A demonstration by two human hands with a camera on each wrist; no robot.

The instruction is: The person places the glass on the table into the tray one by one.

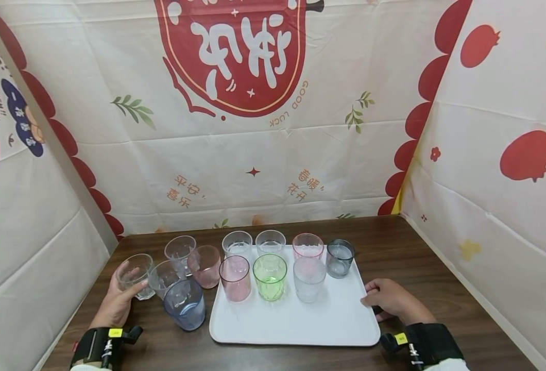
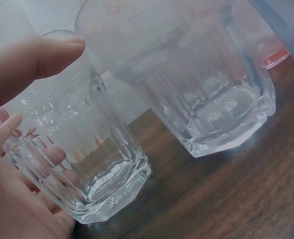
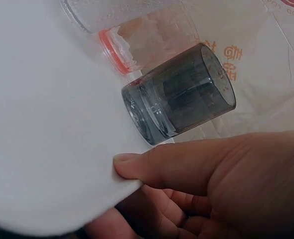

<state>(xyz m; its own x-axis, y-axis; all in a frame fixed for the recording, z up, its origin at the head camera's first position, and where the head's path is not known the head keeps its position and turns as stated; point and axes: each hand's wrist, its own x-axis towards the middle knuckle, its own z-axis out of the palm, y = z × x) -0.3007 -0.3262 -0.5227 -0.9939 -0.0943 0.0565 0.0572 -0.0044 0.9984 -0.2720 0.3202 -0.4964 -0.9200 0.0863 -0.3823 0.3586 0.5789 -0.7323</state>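
My left hand (image 1: 117,299) curls round a faceted clear glass (image 2: 107,184) at the left of the table, thumb near its rim and fingers behind it. Beside that glass stand another clear glass (image 2: 212,109) and a blue glass (image 1: 185,306). With the thumb on top and fingers beneath, my right hand (image 1: 393,300) pinches the right edge of a white tray (image 1: 291,327). Closest to that hand on the tray is a grey glass (image 3: 179,94). Also on the tray are a green glass (image 1: 270,278), a pink glass (image 1: 235,281) and a frosted clear glass (image 1: 309,281).
Along the tray's back edge stand two clear glasses and a red-rimmed glass (image 1: 307,247). Left of the tray are a pinkish glass (image 1: 204,268) and a clear glass (image 1: 179,251). Printed cloth walls (image 1: 254,149) enclose the brown wooden table (image 1: 384,242) at the back and sides.
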